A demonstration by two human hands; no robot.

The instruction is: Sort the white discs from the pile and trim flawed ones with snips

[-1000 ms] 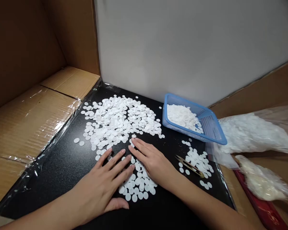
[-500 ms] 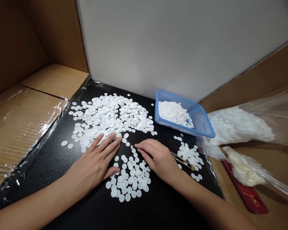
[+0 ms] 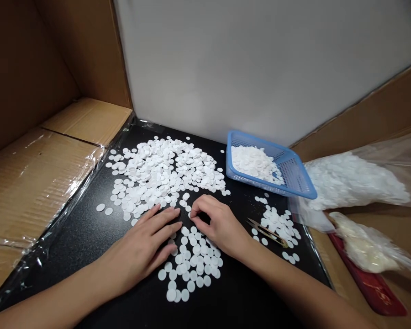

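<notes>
One big greyish-white wall [image 3: 243, 68], smooth and plain, backs the whole setup. Ribbed brown cardboard [image 3: 30, 178] fills the left side, with shiny clear film wrinkled along its border with the desk [image 3: 85, 233], which is black and finely speckled. The main heap of white discs [image 3: 157, 169], thin, flat and round, sits toward the back of the desk. Over on the right there's a see-through plastic bag [image 3: 356, 183], bulging with white stuff, next to a blue mesh basket [image 3: 270, 183] part full of more discs.

Now the hands: the left hand [image 3: 147, 237] is palm-down, fingers spread at the heap's front edge, so that grip is relaxed and released. The right hand [image 3: 221, 224] has thumb and forefinger curled together right by some loose discs; can't tell whether its grip has one pinched. A scattered near batch [image 3: 195, 260] lies between and in front of them.

The only lettering is gold-ish marks on a red flat piece [image 3: 366, 278], too blurry to read, partly under a crinkly small bag [image 3: 370, 251] with cream contents. Then a side batch [image 3: 281, 224] of discs, with brassy, pointy snips [image 3: 265, 233] lying against it.
</notes>
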